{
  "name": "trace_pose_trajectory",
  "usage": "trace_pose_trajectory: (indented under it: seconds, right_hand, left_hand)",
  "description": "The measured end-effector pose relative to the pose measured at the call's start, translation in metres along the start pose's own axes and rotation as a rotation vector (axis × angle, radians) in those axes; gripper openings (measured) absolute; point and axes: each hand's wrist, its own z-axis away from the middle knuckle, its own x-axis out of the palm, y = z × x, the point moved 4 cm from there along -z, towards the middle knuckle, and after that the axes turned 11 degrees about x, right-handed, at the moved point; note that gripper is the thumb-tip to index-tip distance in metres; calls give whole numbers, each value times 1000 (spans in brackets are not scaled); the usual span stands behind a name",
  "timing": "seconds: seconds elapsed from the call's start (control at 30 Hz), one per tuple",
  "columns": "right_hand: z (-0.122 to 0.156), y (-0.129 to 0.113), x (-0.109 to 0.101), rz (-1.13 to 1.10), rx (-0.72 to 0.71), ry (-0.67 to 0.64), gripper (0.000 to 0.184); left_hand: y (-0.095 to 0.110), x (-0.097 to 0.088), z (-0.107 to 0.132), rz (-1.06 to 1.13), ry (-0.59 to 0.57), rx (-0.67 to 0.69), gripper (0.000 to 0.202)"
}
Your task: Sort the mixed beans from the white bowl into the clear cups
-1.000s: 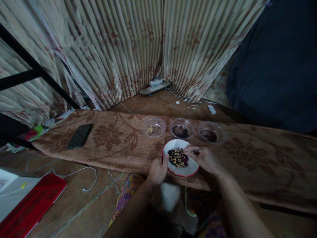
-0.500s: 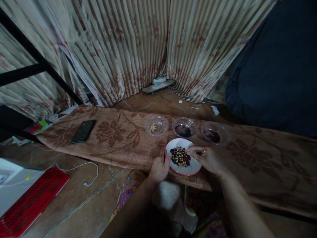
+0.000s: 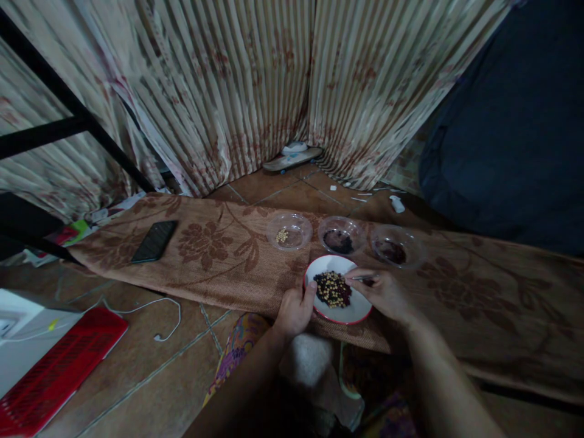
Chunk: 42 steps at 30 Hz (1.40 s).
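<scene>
A white plate with a red rim (image 3: pixel 349 314) lies on the cloth-covered bench, bearing a mixed heap of yellow, black and dark red beans (image 3: pixel 334 289). My left hand (image 3: pixel 295 309) grips the plate's left edge, thumb over the rim. In my right hand (image 3: pixel 378 291) is a pair of metal tweezers (image 3: pixel 364 278), pinched, with the tips at the right side of the heap. Behind the plate stand three clear bowls: a left bowl (image 3: pixel 298 232) with yellow beans, a middle bowl (image 3: pixel 335 224) with black ones, and a right bowl (image 3: pixel 413 249) with dark red ones.
A dark phone (image 3: pixel 154 241) lies on the left part of the bench (image 3: pixel 246 274). A red basket (image 3: pixel 64 371) and a white cable (image 3: pixel 176 310) are on the floor at left. Curtains (image 3: pixel 255 79) hang behind, with a skateboard (image 3: pixel 292 159) beneath them.
Both hands keep their hold on the plate and tweezers. The tweezer tips hardly differ in place; the whole view has shifted very slightly.
</scene>
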Motion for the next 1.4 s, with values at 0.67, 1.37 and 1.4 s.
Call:
trace_pose_trajectory:
  seconds: [0.67,1.37,1.4]
  right_hand:
    - [-3,-2,3,38,-35,-37,26]
    - [-3,-6,-9,-207,-1,86,24]
    - [-3,-7,-12,-238,-4,124,23]
  left_hand:
    - [-4,0,-2,7,4,-5,54]
    - [-3,-2,-5,-89,17,-3,53]
    - [-3,-2,-5,-86,24,-1,53]
